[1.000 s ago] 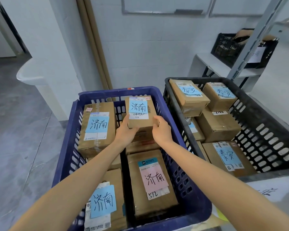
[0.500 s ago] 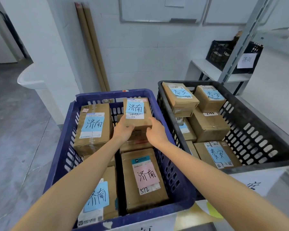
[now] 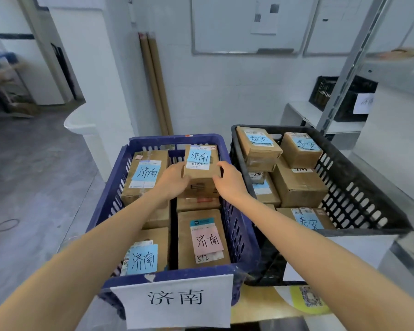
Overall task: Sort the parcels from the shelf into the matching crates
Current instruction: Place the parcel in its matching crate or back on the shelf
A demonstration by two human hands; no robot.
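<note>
You are holding the parcel [image 3: 202,163] with both grips. The left grip [image 3: 175,180] is curling round its near left corner, and the right grip [image 3: 230,181] is pinching its right edge. The parcel is resting on other parcels [image 3: 201,203] in the far right corner of the blue crate [image 3: 177,139], beside the black crate [image 3: 359,199].

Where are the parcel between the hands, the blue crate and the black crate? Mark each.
parcel [image 3: 202,174]: head view, bare cardboard below its white label.
blue crate [image 3: 175,140]: head view, far rim.
black crate [image 3: 349,187]: head view, slotted right wall.
</note>
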